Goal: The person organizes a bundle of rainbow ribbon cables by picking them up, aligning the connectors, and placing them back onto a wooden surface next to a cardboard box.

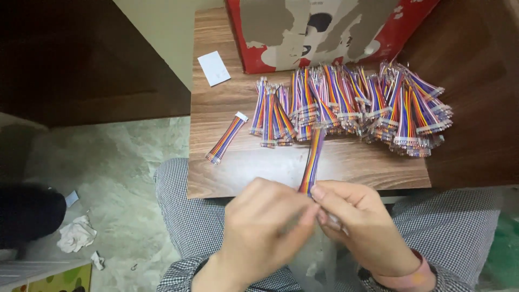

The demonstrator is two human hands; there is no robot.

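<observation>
1. The rainbow ribbon cable (312, 162) I am working on rises from between my two hands, its lower end pinched at my fingertips and its upper end reaching up over the near edge of the wooden table (346, 165); its far connector lies just short of the heap.
2. The pile of ribbon cables (357, 105) is spread across the far half of the table, well beyond my hands; one single ribbon cable (227, 138) lies apart at the left, slanted, with a white connector at its upper end.
3. A red and white cardboard box (324, 30) stands at the back edge of the table, its face partly torn to bare grey-brown; the pile touches its base.
4. A small white paper slip (214, 68) lies flat on the table's far left corner — rectangular, slightly turned, clear of the cables.
5. My left hand (265, 230) is curled nearly closed, fingertips meeting the right hand's at the cable's lower end; whether it also pinches the cable I cannot tell — there is blur there.
6. My right hand (362, 227) is closed in a pinch, thumb and forefinger gripping the cable's lower end; a pink cuff shows at the wrist.
</observation>
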